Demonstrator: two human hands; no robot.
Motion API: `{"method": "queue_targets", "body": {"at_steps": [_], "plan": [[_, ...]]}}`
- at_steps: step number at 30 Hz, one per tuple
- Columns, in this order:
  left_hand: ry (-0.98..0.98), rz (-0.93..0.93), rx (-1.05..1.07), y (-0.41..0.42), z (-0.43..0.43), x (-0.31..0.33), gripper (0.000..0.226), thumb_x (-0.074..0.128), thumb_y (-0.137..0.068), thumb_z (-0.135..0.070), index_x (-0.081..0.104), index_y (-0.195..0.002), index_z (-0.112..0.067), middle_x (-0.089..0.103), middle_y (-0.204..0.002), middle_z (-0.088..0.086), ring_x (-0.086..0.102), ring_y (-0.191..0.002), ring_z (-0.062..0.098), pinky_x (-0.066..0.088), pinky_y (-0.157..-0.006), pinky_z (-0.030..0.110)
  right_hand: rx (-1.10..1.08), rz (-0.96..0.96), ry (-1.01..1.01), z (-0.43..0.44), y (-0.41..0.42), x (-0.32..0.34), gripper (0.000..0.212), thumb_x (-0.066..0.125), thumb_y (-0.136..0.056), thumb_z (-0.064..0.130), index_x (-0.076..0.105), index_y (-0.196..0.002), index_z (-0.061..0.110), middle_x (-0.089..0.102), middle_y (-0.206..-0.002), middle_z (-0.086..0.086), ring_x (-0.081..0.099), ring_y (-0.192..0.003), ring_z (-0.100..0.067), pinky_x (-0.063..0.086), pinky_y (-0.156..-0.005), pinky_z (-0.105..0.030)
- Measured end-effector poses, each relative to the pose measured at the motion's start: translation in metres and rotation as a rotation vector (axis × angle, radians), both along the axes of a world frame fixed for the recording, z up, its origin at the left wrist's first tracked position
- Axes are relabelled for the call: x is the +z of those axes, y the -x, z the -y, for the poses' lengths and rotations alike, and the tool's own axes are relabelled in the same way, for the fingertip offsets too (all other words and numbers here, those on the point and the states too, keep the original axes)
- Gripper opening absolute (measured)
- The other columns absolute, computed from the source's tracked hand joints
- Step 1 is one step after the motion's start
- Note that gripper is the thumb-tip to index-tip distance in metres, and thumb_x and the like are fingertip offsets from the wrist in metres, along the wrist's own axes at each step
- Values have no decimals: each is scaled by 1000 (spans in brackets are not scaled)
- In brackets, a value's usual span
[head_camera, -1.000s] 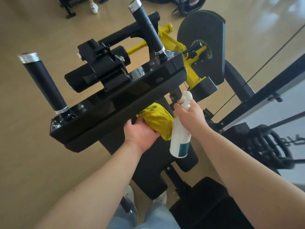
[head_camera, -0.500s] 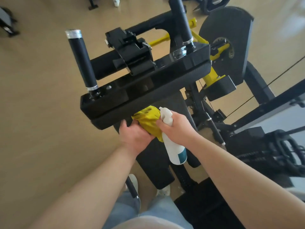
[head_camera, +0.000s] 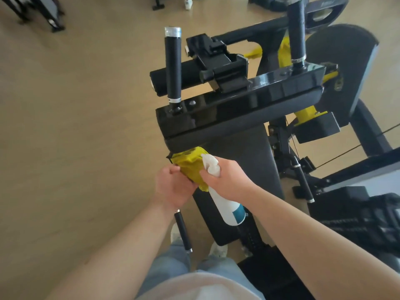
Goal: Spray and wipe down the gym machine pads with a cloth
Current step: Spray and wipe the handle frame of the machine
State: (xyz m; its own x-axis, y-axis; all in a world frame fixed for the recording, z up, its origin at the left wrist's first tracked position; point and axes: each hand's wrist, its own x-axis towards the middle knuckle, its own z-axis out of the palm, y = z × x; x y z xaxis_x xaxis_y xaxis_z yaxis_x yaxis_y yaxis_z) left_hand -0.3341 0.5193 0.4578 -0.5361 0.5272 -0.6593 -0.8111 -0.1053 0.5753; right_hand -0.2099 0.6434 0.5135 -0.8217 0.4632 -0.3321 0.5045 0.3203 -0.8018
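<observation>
Left hand (head_camera: 173, 187): centre of frame, closed around the yellow cloth (head_camera: 190, 167).
Cloth: bunched, pressed up against the lower left corner of the upper pad (head_camera: 249, 124); touching it.
Upper pad: long axis runs from centre left up toward the right edge; lies just above and ahead of both hands.
Right hand (head_camera: 227, 180): just right of the cloth, gripping the neck of the spray bottle (head_camera: 227, 204); nozzle aimed toward the cloth.
Judgement: left hand is nearer; wiping would run rightward along the pad.
Lower pad (head_camera: 249, 180): beneath the bottle.

yellow cloth (head_camera: 190, 167); white spray bottle (head_camera: 225, 204) with a teal label patch; black machine pads (head_camera: 238, 126) and chrome-capped handles (head_camera: 172, 66); yellow frame parts (head_camera: 307, 113); tan floor (head_camera: 75, 126).
</observation>
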Motion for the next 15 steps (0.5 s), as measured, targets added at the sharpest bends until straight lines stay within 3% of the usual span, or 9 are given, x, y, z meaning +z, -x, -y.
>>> {"method": "queue_targets", "body": {"at_steps": [3, 5, 8, 10, 12, 15], "plan": [[-94, -81, -96, 0, 13, 9, 50, 37, -88, 8, 62, -126, -13, 68, -125, 16, 67, -110, 37, 53, -92, 52, -28, -22, 10, 4, 5, 5, 7, 67, -98, 36, 65, -94, 31, 67, -82, 11, 65, -72, -11, 53, -64, -19], [-43, -195, -117, -1, 19, 20, 37, 49, -98, 1, 61, -129, -17, 68, -128, 14, 67, -114, 35, 52, -98, 58, -59, -47, 24, 7, 8, 9, 17, 68, -98, 34, 58, -83, 37, 64, -77, 13, 63, -68, -7, 50, -58, -12], [180, -391, -75, -7, 23, 29, 34, 73, -93, -20, 62, -125, -22, 74, -118, 4, 71, -110, 27, 56, -96, 56, -100, -87, 17, 10, 8, 12, 15, 69, -97, 34, 60, -84, 32, 65, -78, 10, 63, -67, -6, 47, -53, -10], [377, -654, -35, -15, 29, 31, 41, 76, -90, -31, 60, -127, -30, 72, -117, -6, 70, -108, 17, 58, -96, 48, -125, -107, 8, 11, 10, 13, 10, 69, -96, 33, 63, -88, 29, 67, -81, 8, 66, -73, -9, 50, -60, -19], [434, -992, -8, -20, 35, 29, 28, 68, -95, -27, 60, -122, -28, 67, -116, -7, 65, -105, 10, 56, -95, 40, -163, -120, 17, 11, 11, 13, 9, 69, -95, 32, 64, -88, 29, 70, -82, 6, 68, -78, -13, 52, -64, -26], [480, -1579, -202, -17, 34, 29, 31, 57, -92, -19, 63, -121, -11, 52, -130, 5, 56, -111, 20, 48, -97, 32, -214, -136, 33, 9, 10, 11, 9, 69, -94, 30, 65, -87, 26, 73, -81, 2, 69, -75, -14, 52, -65, -29]]}}
